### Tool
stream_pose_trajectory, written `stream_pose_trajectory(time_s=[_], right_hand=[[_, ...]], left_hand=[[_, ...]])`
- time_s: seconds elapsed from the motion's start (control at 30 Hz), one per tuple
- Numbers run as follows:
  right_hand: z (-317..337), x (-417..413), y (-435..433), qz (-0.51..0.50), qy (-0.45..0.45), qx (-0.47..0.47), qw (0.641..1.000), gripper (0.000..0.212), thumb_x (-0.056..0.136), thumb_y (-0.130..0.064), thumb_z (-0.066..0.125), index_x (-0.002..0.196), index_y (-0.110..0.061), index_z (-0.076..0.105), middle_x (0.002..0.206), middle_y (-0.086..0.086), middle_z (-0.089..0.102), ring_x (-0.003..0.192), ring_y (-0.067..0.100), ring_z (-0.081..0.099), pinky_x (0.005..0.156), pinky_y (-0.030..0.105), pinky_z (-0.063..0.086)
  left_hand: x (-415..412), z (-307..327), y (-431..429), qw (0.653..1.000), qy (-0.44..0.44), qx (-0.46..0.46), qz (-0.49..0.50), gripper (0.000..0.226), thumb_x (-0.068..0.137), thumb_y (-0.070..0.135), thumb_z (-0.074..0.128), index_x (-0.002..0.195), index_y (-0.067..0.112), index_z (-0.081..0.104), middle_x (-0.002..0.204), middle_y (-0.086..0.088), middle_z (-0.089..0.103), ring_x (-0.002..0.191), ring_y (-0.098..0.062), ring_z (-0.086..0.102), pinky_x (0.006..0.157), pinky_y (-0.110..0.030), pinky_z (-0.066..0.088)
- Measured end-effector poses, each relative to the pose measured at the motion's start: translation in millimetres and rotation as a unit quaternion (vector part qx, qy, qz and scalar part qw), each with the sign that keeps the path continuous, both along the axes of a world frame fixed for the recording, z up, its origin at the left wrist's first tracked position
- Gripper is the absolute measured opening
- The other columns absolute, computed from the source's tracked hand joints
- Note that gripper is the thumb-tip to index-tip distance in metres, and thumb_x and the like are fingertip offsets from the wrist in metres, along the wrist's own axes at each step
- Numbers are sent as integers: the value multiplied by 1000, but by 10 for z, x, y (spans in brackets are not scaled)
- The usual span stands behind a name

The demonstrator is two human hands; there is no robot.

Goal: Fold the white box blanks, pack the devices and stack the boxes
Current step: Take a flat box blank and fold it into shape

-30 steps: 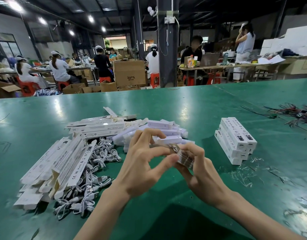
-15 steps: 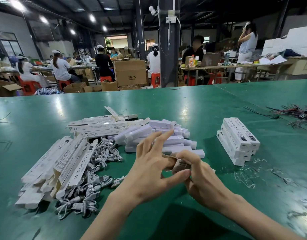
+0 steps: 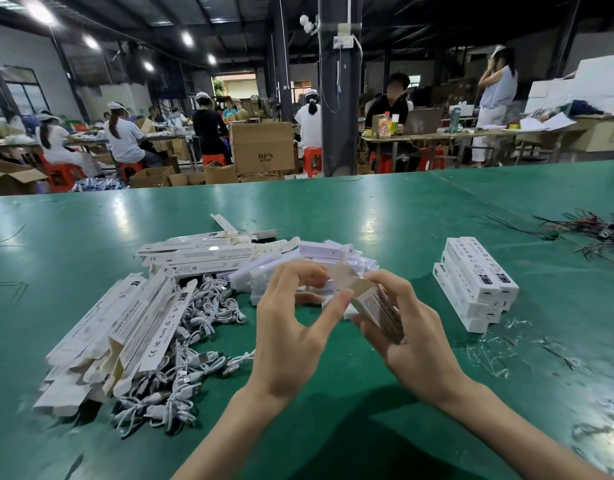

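The right hand (image 3: 416, 344) curls round a white box (image 3: 380, 306) and grips it tilted above the green table (image 3: 333, 209). The left hand (image 3: 291, 337) pinches the box's open end flap (image 3: 343, 277) between thumb and forefinger. Just left of this grip lies a tangle of white cables (image 3: 194, 341), with flat box blanks (image 3: 125, 327) further left. Right behind the grip sits a heap of white devices (image 3: 319, 251). To the grip's right, well apart, finished boxes (image 3: 475, 278) stand stacked, and coloured wires (image 3: 596, 230) lie farther off.
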State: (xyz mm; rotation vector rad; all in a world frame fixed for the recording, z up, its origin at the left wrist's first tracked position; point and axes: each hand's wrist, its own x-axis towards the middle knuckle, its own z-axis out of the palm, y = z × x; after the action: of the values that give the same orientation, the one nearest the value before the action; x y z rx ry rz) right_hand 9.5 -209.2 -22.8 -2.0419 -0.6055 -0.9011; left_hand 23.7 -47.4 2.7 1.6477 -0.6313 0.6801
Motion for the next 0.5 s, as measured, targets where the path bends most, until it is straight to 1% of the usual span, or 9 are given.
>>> stream_pose_trajectory(time_s=[0.07, 0.13, 0.17, 0.23, 0.3, 0.33, 0.43, 0.5], right_hand=[[18, -18, 12, 6, 1, 11, 1000, 57, 82, -16, 69, 121, -45, 38, 94, -25, 58, 69, 3, 54, 64, 13, 43], [18, -30, 33, 14, 6, 20, 1000, 57, 84, -10, 70, 118, -43, 38, 91, -29, 56, 69, -3, 51, 64, 5, 37], [18, -35, 43, 22, 15, 30, 999, 57, 85, -9, 69, 118, -42, 37, 90, -28, 56, 68, -3, 51, 64, 5, 36], [22, -45, 68, 49, 39, 43, 997, 52, 88, -12, 64, 118, -42, 34, 93, -21, 57, 71, 0, 51, 67, 9, 39], [28, -62, 88, 69, 46, 35, 996, 49, 89, -14, 58, 120, -42, 32, 100, -18, 54, 77, 0, 53, 72, 11, 42], [31, -68, 85, 72, 50, 29, 996, 50, 89, -13, 56, 120, -43, 31, 100, -18, 53, 77, 0, 53, 73, 12, 42], [42, -82, 54, 83, 70, 12, 994, 51, 89, -11, 49, 121, -44, 27, 93, -17, 52, 70, 6, 49, 70, 16, 42], [51, -93, 47, 92, 75, 8, 993, 51, 90, -10, 47, 121, -45, 28, 98, -18, 52, 75, 6, 50, 73, 14, 41]], left_hand=[[-23, -41, -59, 1000, -2, -23, -1, 10, 83, 23, 70, 91, 17, 70, 102, 1, 60, 99, -17, 63, 76, -23, 53], [-49, -83, -95, 998, 17, -57, -16, 12, 84, 24, 69, 91, 16, 74, 111, -1, 58, 109, -11, 59, 77, -17, 53], [-62, -96, -112, 996, 33, -73, -30, 13, 84, 22, 68, 94, 16, 75, 115, -2, 57, 111, -7, 59, 77, -16, 53], [-89, -107, -148, 993, 59, -87, -61, 20, 83, 18, 67, 102, 18, 74, 120, -2, 57, 110, 0, 58, 77, -15, 52], [-108, -120, -185, 988, 75, -97, -94, 26, 82, 14, 66, 106, 20, 72, 118, -5, 58, 108, 5, 57, 79, -11, 50], [-117, -123, -200, 984, 86, -108, -109, 27, 81, 13, 66, 106, 20, 71, 117, -6, 59, 105, 5, 59, 79, -10, 50], [-112, -127, -215, 975, 109, -132, -139, 25, 80, 13, 67, 102, 22, 73, 110, -8, 65, 92, 0, 65, 75, -11, 50], [-91, -120, -205, 975, 106, -136, -140, 23, 79, 12, 68, 99, 21, 75, 105, -7, 68, 90, 1, 66, 75, -10, 49]])
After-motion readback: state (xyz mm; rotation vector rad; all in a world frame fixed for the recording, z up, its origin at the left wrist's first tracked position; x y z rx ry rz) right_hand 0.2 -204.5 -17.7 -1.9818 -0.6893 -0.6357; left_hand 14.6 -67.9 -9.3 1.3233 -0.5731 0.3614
